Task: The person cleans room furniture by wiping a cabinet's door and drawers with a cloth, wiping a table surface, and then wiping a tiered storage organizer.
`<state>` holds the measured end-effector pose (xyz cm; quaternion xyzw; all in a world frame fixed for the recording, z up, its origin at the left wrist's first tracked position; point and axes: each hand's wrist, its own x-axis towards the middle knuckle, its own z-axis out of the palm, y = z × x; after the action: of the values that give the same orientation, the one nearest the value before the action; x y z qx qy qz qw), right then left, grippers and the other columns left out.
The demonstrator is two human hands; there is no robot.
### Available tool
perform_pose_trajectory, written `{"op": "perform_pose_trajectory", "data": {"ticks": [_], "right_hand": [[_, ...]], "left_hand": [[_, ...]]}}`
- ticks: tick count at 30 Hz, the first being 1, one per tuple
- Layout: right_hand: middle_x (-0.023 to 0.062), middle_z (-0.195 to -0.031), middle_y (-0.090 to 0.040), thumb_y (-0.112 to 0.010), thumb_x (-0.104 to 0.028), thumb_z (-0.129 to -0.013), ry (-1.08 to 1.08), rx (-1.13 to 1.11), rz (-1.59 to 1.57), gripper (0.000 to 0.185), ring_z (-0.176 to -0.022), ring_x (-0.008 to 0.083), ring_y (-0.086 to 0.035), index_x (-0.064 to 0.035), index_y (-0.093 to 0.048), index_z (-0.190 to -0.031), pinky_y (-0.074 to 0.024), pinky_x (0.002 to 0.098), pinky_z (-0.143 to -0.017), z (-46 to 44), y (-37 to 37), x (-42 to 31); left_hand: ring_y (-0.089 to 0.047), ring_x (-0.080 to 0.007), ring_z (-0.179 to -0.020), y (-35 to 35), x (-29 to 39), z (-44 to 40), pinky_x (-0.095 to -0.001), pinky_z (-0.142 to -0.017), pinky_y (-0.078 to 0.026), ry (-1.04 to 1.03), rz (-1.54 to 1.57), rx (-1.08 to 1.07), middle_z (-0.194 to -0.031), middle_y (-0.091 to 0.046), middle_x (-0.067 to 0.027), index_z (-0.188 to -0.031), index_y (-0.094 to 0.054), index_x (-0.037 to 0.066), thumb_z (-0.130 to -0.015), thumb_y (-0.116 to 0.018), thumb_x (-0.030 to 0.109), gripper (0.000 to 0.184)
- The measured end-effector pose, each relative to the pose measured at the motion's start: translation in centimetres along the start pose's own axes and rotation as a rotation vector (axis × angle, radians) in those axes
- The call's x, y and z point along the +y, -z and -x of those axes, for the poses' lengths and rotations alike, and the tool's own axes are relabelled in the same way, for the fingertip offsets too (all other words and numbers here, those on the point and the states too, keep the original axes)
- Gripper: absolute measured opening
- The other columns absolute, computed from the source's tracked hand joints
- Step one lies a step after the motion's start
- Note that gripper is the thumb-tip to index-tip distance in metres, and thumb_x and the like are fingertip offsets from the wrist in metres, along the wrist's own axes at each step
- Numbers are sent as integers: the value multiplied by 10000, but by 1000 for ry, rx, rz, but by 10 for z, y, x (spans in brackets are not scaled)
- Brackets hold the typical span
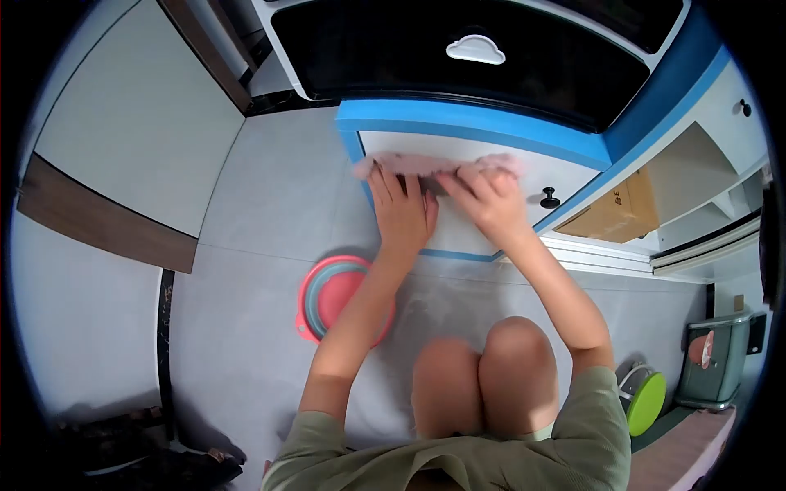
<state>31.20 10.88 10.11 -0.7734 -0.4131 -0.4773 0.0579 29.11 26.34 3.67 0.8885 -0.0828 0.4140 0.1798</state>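
Observation:
A pale pink cloth (430, 166) is stretched sideways along the top of a white cabinet front (532, 182) with a blue edge (475, 123). My left hand (401, 219) has its fingers on the cloth's left part and holds it against the front. At the right end, the fingers of my right hand (498, 211) are bent around a bunched part of the cloth, slightly blurred. A small black knob (549, 198) sits to the right of that hand. The fingertips of both hands are partly hidden by the cloth.
Beside my left forearm, a pink and grey-blue basin (304, 303) stands on the grey tiled floor (246, 327). A black panel with a white cloud shape (476, 50) is above the cabinet. Shelves with a cardboard box (618, 209) stand right; a green lid (647, 403) lies lower right.

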Motion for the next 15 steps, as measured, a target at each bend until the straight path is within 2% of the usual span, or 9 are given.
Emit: {"op": "perform_pose_trajectory", "data": {"ticks": [4, 7, 10, 13, 15], "right_hand": [[-66, -976, -545, -608, -129, -651, -72, 111, 4, 412, -826, 129, -460, -197, -676, -1052, -424, 239, -715, -30, 1, -2], [-70, -981, -549, -604, -128, -656, -42, 148, -30, 418, -816, 131, -457, -202, -673, -1062, -430, 236, -714, -21, -19, -5], [-74, -996, -545, -585, -133, -678, -2, 27, -47, 419, -822, 127, -453, -203, -661, -1084, -436, 234, -715, -2, -32, -12], [-27, -956, -545, -592, -102, -664, 49, -63, -133, 411, -832, 156, -479, -175, -664, -1062, -440, 266, -710, 18, -42, -22], [-27, -963, -545, -582, -104, -686, 77, -141, -141, 405, -840, 156, -481, -166, -650, -1081, -437, 269, -732, 43, -54, -30]], "left_hand": [[-268, -597, -1185, 16, -1, -45, -674, -972, -230, -52, -84, 148, -1211, -350, -367, -1151, -444, -79, -796, -560, 256, 502], [-262, -605, -1185, 2, -8, -41, -693, -961, -223, -44, -85, 206, -1201, -359, -362, -1142, -444, -89, -811, -545, 281, 506], [-265, -601, -1187, -15, -17, -22, -679, -972, -230, -17, -98, 217, -1215, -352, -367, -1159, -433, -106, -831, -527, 310, 538], [-270, -588, -1192, -37, -27, 17, -657, -986, -240, 58, -53, 170, -1232, -347, -365, -1181, -422, -117, -849, -507, 309, 547], [-272, -582, -1194, -54, -30, 47, -643, -994, -242, 109, -74, 111, -1243, -344, -363, -1196, -415, -121, -857, -497, 300, 547]]}}
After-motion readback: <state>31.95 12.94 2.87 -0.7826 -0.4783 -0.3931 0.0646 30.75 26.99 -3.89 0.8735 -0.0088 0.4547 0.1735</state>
